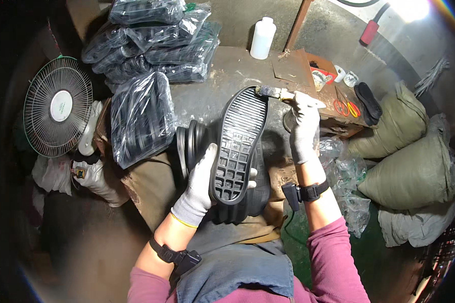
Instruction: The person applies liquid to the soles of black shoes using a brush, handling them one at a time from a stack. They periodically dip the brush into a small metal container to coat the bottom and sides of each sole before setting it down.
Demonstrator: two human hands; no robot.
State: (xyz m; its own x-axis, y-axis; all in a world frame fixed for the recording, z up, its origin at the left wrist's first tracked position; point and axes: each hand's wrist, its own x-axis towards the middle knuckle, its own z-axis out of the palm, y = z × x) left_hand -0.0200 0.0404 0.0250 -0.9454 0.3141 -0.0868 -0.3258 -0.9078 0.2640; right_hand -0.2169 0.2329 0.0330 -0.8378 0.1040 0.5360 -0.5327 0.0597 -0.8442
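Note:
My left hand [199,178], in a pale work glove, grips a black shoe sole [232,146] by its heel end. The sole's inner side faces up, with ribs at the toe and a grid of square hollows at the heel. In my gloved right hand [305,121] is a paintbrush [278,93], held by its handle. Its bristles touch the sole's rim at the toe. Beneath and beside the held sole, more black soles [259,187] lie over my lap, partly hidden. Several others stand on edge [192,144] to the left of it.
Clear bags of black soles [142,118] are piled at the left of the worktable [227,65], near a fan [60,106]. A white bottle [263,38] stands at the back. Scissors [346,107] and a dark insole [368,103] lie right. Stuffed green sacks [409,161] stand beyond.

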